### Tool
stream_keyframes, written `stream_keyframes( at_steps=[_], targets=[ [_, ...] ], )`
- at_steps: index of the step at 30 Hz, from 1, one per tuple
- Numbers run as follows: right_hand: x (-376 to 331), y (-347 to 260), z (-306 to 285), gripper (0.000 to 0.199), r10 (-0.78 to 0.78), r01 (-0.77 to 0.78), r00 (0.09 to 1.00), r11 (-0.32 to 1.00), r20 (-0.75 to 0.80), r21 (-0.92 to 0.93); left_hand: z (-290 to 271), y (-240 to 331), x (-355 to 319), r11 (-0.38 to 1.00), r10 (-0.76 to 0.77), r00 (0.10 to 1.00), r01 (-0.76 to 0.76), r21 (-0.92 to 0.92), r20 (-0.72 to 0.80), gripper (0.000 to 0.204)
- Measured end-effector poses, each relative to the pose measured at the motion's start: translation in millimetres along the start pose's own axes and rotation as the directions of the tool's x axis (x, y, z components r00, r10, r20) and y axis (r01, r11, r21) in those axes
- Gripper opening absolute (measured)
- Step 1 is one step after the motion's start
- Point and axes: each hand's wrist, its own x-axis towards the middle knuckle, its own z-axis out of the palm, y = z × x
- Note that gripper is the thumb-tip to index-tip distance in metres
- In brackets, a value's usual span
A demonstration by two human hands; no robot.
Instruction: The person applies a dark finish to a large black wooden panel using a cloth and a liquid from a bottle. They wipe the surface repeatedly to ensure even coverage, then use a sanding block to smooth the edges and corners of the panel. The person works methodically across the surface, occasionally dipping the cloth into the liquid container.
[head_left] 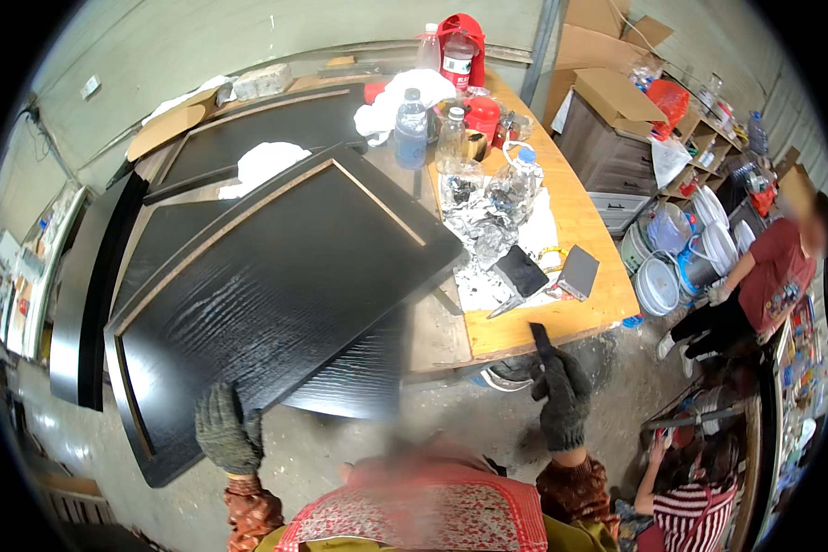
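Note:
Both of my hands wear dark grey knit gloves. My left hand (229,431) grips the near edge of a large black wood-grain panel (276,276), its fingers over the panel's face. This panel has a pale strip set in along its border and lies tilted across other black panels, its near corner jutting past the table. Off the table's front edge, my right hand (563,397) is closed around a small flat black strip (541,339) that sticks up from the fingers; its exact kind cannot be told. Close by on the tabletop are a black pad (523,271) and a grey block (579,273).
Bottles, including one with blue liquid (411,129), red containers and crumpled foil (488,235) crowd the wooden table (607,294). White cloths (269,166) lie around the panels. White buckets (658,283) stand at right, near a standing person (768,276) and another person (695,492) lower down.

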Motion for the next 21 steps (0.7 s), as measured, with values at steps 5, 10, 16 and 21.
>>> stream_keyframes(
  at_steps=[5, 10, 16, 21],
  targets=[
    [14.1, 4.2, -38.9, 0.021, 0.168, -0.168, 0.986, 0.986, -0.016, 0.017, 10.1, -13.3, 3.2, 0.998, 0.041, 0.999, -0.04, 0.042, -0.03, 0.058],
    [40.3, 22.5, -50.6, 0.023, 0.11, -0.11, 0.993, 0.994, 0.034, 0.012, 17.2, -35.4, 10.1, 0.998, -0.06, 0.998, 0.061, 0.031, -0.029, 0.05],
    [65.9, 26.3, -72.7, 0.034, -0.038, 0.047, 0.998, 0.971, 0.044, -0.233, 47.3, -68.0, 9.9, 0.344, -0.648, 0.73, 0.535, -0.771, 0.217, 0.039],
    [106.4, 3.1, -70.6, 0.032, -0.07, 0.063, 0.996, 0.99, -0.052, -0.126, 36.3, -12.4, 99.1, 0.456, -0.457, 0.869, 0.413, -0.788, 0.191, 0.037]
  ],
)
